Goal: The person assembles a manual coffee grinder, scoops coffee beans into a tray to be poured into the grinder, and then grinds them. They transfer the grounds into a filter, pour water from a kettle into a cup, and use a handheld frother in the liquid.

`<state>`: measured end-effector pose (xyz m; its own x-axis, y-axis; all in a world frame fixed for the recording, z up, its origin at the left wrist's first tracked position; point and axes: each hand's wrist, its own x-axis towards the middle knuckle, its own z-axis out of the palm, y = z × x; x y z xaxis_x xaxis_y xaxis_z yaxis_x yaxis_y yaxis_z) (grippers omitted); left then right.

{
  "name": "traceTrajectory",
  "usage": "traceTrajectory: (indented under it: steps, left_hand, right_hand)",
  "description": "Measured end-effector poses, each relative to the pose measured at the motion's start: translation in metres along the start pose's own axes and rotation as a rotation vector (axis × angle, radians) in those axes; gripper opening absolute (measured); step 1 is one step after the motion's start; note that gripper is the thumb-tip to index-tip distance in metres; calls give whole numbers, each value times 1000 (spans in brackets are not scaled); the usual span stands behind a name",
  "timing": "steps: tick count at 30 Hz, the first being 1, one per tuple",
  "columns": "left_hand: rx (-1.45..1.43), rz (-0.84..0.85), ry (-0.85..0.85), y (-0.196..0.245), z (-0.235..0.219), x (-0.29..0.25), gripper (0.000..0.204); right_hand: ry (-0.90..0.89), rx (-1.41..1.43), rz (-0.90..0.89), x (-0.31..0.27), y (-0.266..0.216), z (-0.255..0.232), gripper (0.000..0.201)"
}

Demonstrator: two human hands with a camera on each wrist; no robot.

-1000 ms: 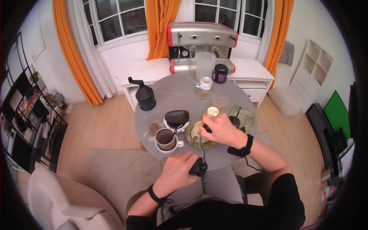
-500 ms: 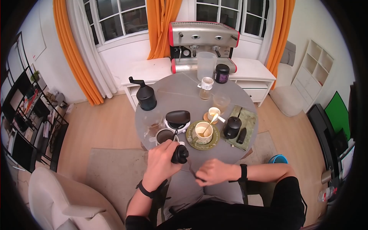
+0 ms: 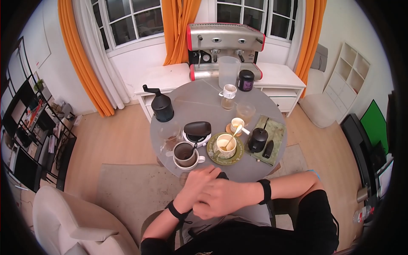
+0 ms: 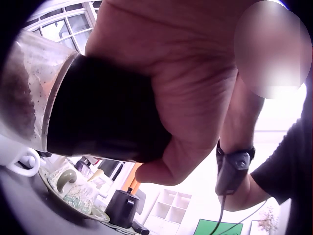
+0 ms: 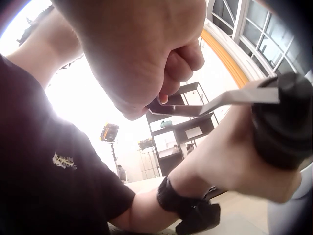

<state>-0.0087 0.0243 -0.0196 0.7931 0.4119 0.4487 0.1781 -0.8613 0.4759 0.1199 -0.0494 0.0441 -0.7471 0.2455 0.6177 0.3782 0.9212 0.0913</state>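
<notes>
A hand coffee grinder with a black body [image 4: 105,110] and a clear jar [image 4: 34,90] holding dark grounds is gripped by the left hand [image 4: 166,63], its fingers wrapped round the black part. From the black top [image 5: 288,112] runs a metal crank arm [image 5: 220,103], and the right hand [image 5: 142,54] holds the crank's end in curled fingers. In the head view, the right hand [image 3: 221,199] is in front of the left hand [image 3: 192,187] and hides most of the grinder, above the lap at the table's near edge.
On the round grey table [image 3: 195,102] are a white mug [image 3: 187,159] with a dark cup inside, a scale [image 3: 197,138] with a black case, a patterned cup [image 3: 225,144] on a green plate, a black kettle [image 3: 257,140] on a cloth, a tall black grinder [image 3: 161,106] and a clear pitcher [image 3: 228,72].
The right hand has gone round from above the plate, through the right side, to in front of the left hand. The left hand moved up over the mug, then back down from it.
</notes>
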Motion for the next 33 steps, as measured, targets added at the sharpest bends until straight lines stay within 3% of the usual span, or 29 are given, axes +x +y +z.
traceTrajectory:
  steps: [1, 2, 4, 5, 6, 8, 9, 11, 16, 24, 27, 33]
  left_hand:
    - [-91, -48, -111, 9, -11, 1, 30]
    - [-92, -46, -110, 5, 2, -4, 30]
    - [-731, -47, 390, -4, 41, -18, 36]
    - [36, 228, 158, -2, 31, -18, 39]
    - [35, 226, 160, 5, 24, -13, 39]
    - [-39, -51, -125, 19, 9, -4, 38]
    - [-49, 0, -4, 19, 12, -5, 39]
    - [-16, 14, -2, 29, -3, 0, 39]
    - [1, 24, 42, 40, -27, 2, 39]
    - [82, -45, 257, 29, -41, 1, 39]
    - [89, -109, 329, 23, -43, 3, 31]
    - [150, -176, 353, 17, -47, 3, 34]
  right_hand:
    - [39, -14, 32, 3, 8, -2, 26]
    - [78, -27, 63, 5, 16, -5, 26]
    - [47, -84, 123, 6, 31, -16, 24]
    - [17, -139, 182, 6, 39, -22, 22]
    - [16, -138, 181, 5, 47, -27, 22]
    - [33, -202, 323, 1, 64, -34, 25]
    - [33, -203, 323, -3, 70, -37, 25]
    - [57, -242, 455, -14, 80, -44, 21]
    - [44, -266, 553, -57, 97, -44, 20]
    - [-101, -175, 672, -107, 75, -17, 23]
    - [-134, -151, 646, -113, 55, -7, 24]
    - [-194, 6, 484, -102, 1, 10, 27]
